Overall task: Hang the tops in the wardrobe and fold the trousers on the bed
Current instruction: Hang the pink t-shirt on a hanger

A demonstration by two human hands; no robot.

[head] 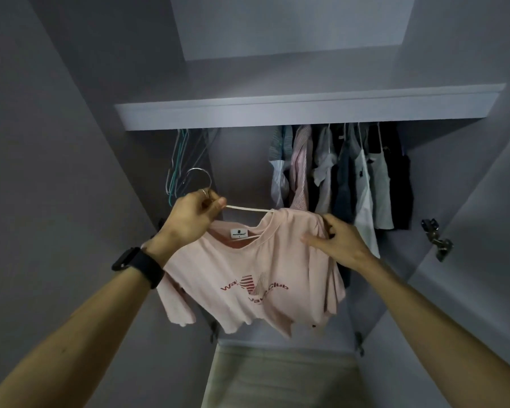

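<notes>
Head view. Gripping white hanger (248, 208) near hook with left hand (193, 213). Pinching shoulder of pale pink T-shirt (248, 278) with right hand (334, 240). Hanging partly threaded on hanger, mid-air before open wardrobe (242, 160), below shelf (306, 108), between empty hangers (178, 160) and hung clothes (351, 172). Showing red striped chest print, white neck label, wrinkled hem. Wearing dark watch (137, 266) at left wrist.

Single head-worn wide-angle view.
Camera faces forward into the open wardrobe (71, 142), close, level with the shelf (306, 108), looking over both outstretched forearms.
</notes>
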